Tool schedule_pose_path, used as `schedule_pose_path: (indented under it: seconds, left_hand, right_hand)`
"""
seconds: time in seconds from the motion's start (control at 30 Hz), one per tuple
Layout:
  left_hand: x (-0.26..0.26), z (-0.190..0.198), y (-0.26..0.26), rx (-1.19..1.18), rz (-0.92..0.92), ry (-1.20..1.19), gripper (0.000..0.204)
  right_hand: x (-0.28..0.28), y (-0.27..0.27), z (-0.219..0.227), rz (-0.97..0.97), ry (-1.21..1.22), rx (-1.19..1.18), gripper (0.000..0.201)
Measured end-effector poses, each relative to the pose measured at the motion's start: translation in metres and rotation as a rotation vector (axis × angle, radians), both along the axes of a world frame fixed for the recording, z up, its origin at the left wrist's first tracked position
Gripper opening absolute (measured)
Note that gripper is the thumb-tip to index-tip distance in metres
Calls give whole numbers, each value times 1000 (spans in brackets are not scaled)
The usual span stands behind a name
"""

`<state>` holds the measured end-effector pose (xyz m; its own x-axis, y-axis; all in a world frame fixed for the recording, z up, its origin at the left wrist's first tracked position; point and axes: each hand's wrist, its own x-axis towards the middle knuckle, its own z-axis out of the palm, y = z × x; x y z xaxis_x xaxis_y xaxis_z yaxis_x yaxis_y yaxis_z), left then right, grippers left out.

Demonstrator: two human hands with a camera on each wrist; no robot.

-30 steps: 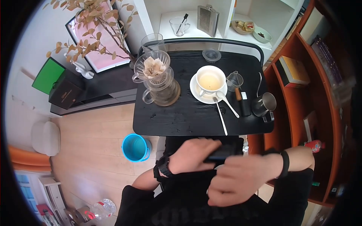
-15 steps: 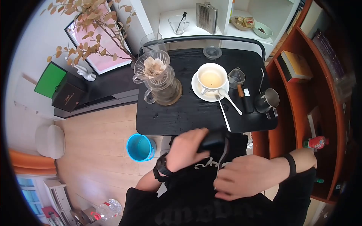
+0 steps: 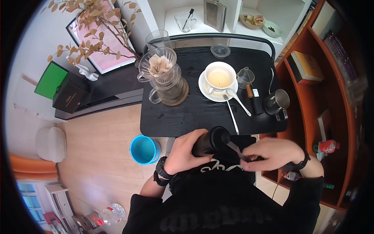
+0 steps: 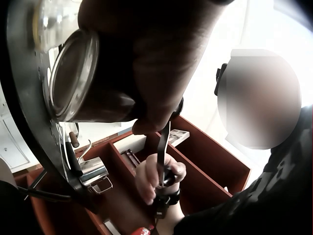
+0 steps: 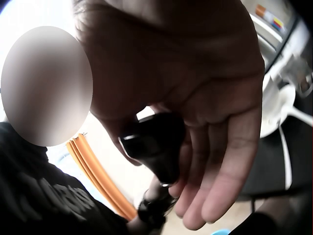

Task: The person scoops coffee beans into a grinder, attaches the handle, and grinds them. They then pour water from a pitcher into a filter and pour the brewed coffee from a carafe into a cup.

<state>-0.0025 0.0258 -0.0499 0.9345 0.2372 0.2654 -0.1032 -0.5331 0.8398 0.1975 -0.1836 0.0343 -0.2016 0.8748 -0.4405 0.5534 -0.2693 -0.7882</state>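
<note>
Black grinder [image 3: 206, 143] near the table [image 3: 177, 119]: left hand [image 3: 185, 154] curls round its body; right hand [image 3: 274, 153] pinches its crank knob [image 5: 155, 144].

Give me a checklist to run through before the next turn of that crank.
1. Left hand gripping the black grinder: ok, fingers wrapped round the body.
2. Right hand on the crank knob: ok, knob held between thumb and fingers.
3. Crank meeting the grinder's top: ok.
4. Grinder upright: not ok, it leans toward the right hand.
5. Contents inside the grinder: cannot tell, its walls and top hide them.
6. White cup apart from both hands: ok, on its saucer.
</note>
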Motion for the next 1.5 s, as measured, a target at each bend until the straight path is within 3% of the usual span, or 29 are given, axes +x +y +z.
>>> schedule_pose_path:
  seconds: [0.1,0.2,0.27,0.3,0.33,0.37,0.4,0.5,0.53,0.6,0.83,0.9,1.03,1.13,1.23,1.37,1.47,1.5]
  left_hand:
    - [6,7,0,140,-52,-48,62]
    - [7,6,0,143,-73,-36,61]
    - [5,5,2,181,-99,-31,59]
    - [2,1,3,162,-79,-7,59]
    - [0,-6,5,143,-60,13,59]
    - [-4,-11,7,125,-45,34,59]
    - [-9,-14,7,20,7,73,57]
    - [-14,-22,6,-150,78,51,54]
    - [-15,-21,6,-195,86,59,52]
    - [-14,-25,7,-242,105,34,52]
    - [-15,-55,7,-521,186,30,52]
    - [-12,-46,7,-333,181,26,52]
    - [-1,-46,7,-55,99,-92,56]
    - [5,-45,1,-60,67,-102,60]
    - [9,-43,-4,-74,37,-105,60]
    - [19,-34,-4,-72,46,-162,58]
    - [19,-36,-4,12,155,-113,54]
    - [20,-38,-3,-16,154,-106,53]
  right_hand:
    - [-30,-1,-13,-299,367,-47,31]
    - [-39,-4,-3,-521,473,-201,31]
    - [-28,-22,19,-635,585,106,32]
    - [-26,-30,26,-770,757,495,35]
    - [-14,-32,32,-680,1070,815,38]
    - [-1,-44,42,-706,1170,938,38]
    - [5,-48,48,-793,1066,1013,35]
    - [8,-37,15,-1071,384,762,30]
    - [6,-34,5,-1103,306,484,23]
    - [8,-29,-28,-1034,340,183,8]
    - [-3,-28,-66,-1017,309,202,19]
    - [-7,-24,-58,-1015,293,198,20]
    - [-15,-28,-59,-846,551,246,19]
    - [-27,-29,-47,-717,790,191,18]
    - [-31,-16,-31,-575,668,132,21]
    - [-30,-11,-32,-598,547,251,33]
    - [-27,-12,-31,-820,683,160,41]
    - [-27,-13,-33,-808,690,166,41]
